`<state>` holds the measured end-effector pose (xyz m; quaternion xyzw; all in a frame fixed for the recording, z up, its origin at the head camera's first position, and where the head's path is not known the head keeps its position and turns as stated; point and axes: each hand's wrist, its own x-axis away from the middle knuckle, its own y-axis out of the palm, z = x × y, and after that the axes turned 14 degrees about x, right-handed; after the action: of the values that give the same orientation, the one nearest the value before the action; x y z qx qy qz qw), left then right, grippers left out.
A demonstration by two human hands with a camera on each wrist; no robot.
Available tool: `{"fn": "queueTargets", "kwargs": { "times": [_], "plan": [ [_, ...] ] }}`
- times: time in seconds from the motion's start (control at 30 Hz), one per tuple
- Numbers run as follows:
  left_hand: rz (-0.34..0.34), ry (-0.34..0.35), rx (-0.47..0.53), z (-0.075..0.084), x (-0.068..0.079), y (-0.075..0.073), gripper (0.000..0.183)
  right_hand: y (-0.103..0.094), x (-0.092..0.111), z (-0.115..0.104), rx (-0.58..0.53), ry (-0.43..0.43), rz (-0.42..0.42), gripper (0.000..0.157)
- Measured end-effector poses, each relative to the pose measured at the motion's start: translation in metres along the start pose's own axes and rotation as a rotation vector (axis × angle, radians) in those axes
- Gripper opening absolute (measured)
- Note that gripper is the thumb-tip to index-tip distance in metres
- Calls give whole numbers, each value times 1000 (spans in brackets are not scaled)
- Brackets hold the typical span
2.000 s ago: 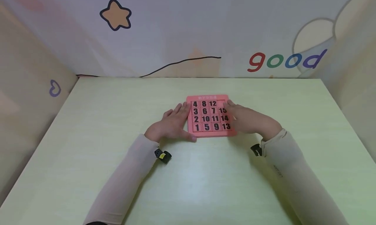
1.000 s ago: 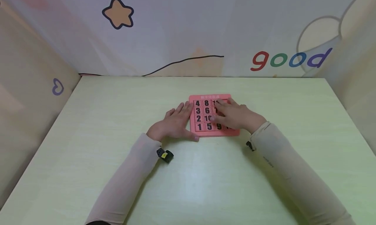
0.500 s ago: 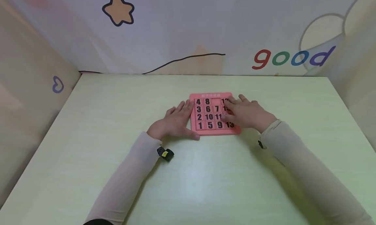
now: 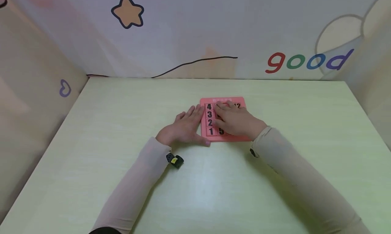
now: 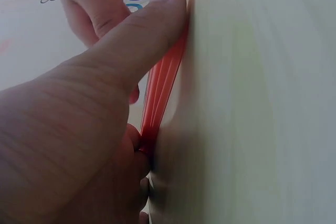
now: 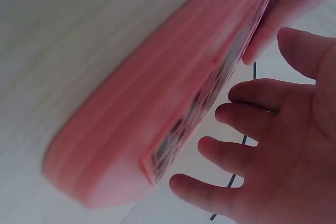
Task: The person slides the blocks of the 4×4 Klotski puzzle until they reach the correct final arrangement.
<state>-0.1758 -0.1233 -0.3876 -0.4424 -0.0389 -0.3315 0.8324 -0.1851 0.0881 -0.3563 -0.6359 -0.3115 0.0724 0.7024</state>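
Note:
A pink number sliding puzzle [image 4: 226, 138] lies flat on the table, with black-numbered square tiles in its frame. My left hand [image 4: 183, 129] rests at its left side, fingers straight along the edge and thumb against the front left corner. In the left wrist view the thumb [image 5: 142, 30] lies across the pink side wall. Over the tiles is my right hand [image 4: 236, 122], its fingertips at the upper rows near the second column. It hides most middle and right tiles; 4, 3, 2, 1 and 12 still show. In the right wrist view its fingers [image 6: 226, 156] are spread and loosely bent.
The pale green table [image 4: 195, 193] runs back to a printed backdrop [image 4: 183, 30] with a star and the word "good". Backdrop panels also stand at the left and right. A dark camera mount [image 4: 175, 160] is strapped to the left wrist.
The right hand swept left over the tiles, went back right, and is now left again. Tile 12 shifted into the top right corner, where a gap was. The left hand stays at the puzzle's edge.

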Motion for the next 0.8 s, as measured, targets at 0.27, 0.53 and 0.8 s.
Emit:
{"fn": "queueTargets", "kwargs": {
  "times": [0.27,0.53,0.8],
  "plan": [
    [-5,-9,-9,2,-1,0,128,3,-4,-1,38,42,-33,73],
    [6,3,4,1,1,0,130,2,11,15,21,57,-17,68],
    [13,11,12,1,0,1,130,4,14,22,7,106,-28,68]
  ]
}}
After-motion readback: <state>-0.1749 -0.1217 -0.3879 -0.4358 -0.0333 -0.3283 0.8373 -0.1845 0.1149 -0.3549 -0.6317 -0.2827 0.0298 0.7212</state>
